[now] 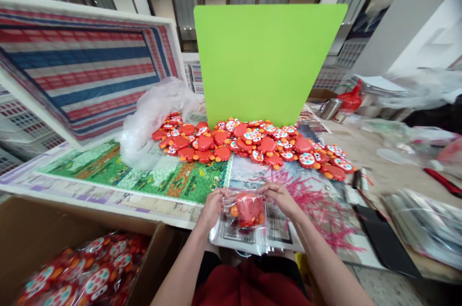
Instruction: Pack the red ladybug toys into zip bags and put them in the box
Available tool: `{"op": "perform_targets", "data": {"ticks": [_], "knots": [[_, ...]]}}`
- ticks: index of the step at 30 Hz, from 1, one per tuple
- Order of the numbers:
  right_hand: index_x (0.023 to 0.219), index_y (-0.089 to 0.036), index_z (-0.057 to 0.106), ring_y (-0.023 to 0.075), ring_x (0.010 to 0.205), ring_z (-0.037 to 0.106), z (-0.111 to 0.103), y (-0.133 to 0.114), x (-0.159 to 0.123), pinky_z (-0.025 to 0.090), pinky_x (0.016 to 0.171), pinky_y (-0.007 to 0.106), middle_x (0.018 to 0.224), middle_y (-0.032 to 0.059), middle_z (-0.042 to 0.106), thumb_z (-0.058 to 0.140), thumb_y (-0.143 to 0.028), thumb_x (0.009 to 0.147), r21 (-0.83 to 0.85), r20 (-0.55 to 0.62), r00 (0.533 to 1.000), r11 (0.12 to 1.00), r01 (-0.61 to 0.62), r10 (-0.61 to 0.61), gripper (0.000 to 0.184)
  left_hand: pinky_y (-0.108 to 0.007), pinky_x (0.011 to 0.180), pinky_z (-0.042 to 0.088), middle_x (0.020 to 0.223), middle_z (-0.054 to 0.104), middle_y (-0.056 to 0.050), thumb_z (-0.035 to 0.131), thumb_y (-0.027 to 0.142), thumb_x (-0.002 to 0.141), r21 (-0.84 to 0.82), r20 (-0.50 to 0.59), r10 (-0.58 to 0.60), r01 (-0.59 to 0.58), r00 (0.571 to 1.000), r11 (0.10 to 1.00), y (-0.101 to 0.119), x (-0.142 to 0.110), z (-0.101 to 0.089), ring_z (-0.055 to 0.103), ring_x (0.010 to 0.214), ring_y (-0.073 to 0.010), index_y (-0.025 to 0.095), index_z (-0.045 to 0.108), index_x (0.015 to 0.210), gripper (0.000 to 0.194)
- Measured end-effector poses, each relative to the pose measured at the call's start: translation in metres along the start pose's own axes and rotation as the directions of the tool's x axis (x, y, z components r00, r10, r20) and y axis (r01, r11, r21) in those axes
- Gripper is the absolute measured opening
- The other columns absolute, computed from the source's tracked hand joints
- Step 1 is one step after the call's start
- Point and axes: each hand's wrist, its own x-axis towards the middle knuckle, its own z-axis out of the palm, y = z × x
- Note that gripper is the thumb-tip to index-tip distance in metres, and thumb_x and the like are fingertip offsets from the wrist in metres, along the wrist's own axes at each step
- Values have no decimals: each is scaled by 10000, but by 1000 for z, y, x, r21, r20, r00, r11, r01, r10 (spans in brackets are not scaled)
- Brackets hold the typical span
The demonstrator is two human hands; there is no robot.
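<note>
Green board [265, 60] upright behind toy pile [252, 145]; cardboard box [43, 234] left; metal cup [331, 108] right.

Bench [364, 147] in front of person. Heap of crab toys [252, 145] on bench, middle, far from edge. Upright board [265, 63] right behind heap. Crumpled plastic bag [151, 118] left of heap, touching it. Big tray [79, 65] leaning at far left. Cardboard box [32, 234] low on left, beside bench, bagged crab toys [86, 274] inside. Both hands near bench edge: left hand [212, 207] and right hand [279, 197] on either side of one bagged crab toy [248, 210], holding it. Stack of clear bags [249, 241] under hands. Metal cup [331, 108] far right, behind heap.
</note>
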Motion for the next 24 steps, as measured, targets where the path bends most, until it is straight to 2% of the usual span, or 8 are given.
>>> {"op": "perform_targets", "data": {"ticks": [9, 12, 14, 16, 18, 20, 22, 24], "knots": [[903, -206, 580, 137, 645, 548, 21, 9, 10, 441, 608, 261, 728, -17, 591, 687, -460, 726, -18, -33, 995, 995, 98, -98, 328, -236, 546, 499, 855, 715, -61, 775, 476, 625, 83, -37, 51, -48, 998, 995, 13, -4, 3, 694, 780, -219, 188, 541, 982, 514], [962, -197, 582, 113, 567, 510, 17, 12, 18, 405, 536, 239, 704, -26, 585, 682, -464, 726, -15, -7, 998, 998, 66, -67, 370, -288, 577, 536, 881, 725, -81, 738, 532, 642, 178, -108, 135, -114, 985, 977, 35, -16, -13, 702, 789, -245, 182, 526, 1078, 598], [921, -185, 608, 104, 533, 484, 8, 13, 22, 381, 505, 233, 680, -21, 589, 666, -481, 729, -62, -33, 998, 997, 45, -47, 358, -327, 662, 559, 924, 729, -87, 672, 527, 719, 347, -222, 266, -179, 938, 921, 60, -34, -33, 702, 827, -245, 177, 530, 1147, 571], [868, -179, 628, 115, 548, 501, -4, 13, 23, 392, 515, 243, 680, -7, 608, 668, -489, 716, -102, -102, 993, 994, 49, -59, 348, -360, 748, 557, 945, 730, -75, 572, 462, 826, 603, -377, 448, -152, 811, 783, 88, -59, -55, 697, 862, -241, 194, 534, 1212, 472], [844, -182, 640, 141, 593, 542, -16, 12, 22, 430, 556, 269, 707, 13, 637, 678, -482, 696, -133, -192, 978, 989, 58, -83, 336, -446, 806, 542, 962, 729, -73, 497, 390, 889, 805, -503, 602, 83, 620, 587, 113, -81, -76, 690, 877, -273, 225, 545, 1258, 407], [832, -187, 645, 167, 638, 575, -28, 12, 17, 461, 598, 296, 733, 30, 659, 673, -471, 694, -167, -288, 952, 984, 60, -107, 317, -544, 915, 480, 1147, 682, -137, 462, 344, 909, 895, -446, 746, 255, 494, 366, 126, -93, -91, 630, 1062, -346, 194, 544, 1292, 420], [844, -189, 649, 182, 660, 588, -40, 11, 6, 477, 620, 313, 748, 40, 670, 648, -465, 717, -212, -375, 917, 976, 58, -136, 304, -574, 1035, 381, 1337, 555, -209, 442, 324, 911, 955, -264, 835, 255, 482, 154, 125, -88, -98, 485, 1263, -388, 108, 534, 1300, 454], [874, -186, 653, 190, 681, 599, -57, 12, -14, 488, 646, 326, 769, 48, 676, 613, -458, 757, -277, -452, 875, 960, 47, -173, 298, -530, 1089, 344, 1373, 514, -228, 412, 318, 915, 991, -86, 827, 135, 556, 12, 110, -69, -93, 430, 1320, -364, 67, 530, 1283, 461]]}}
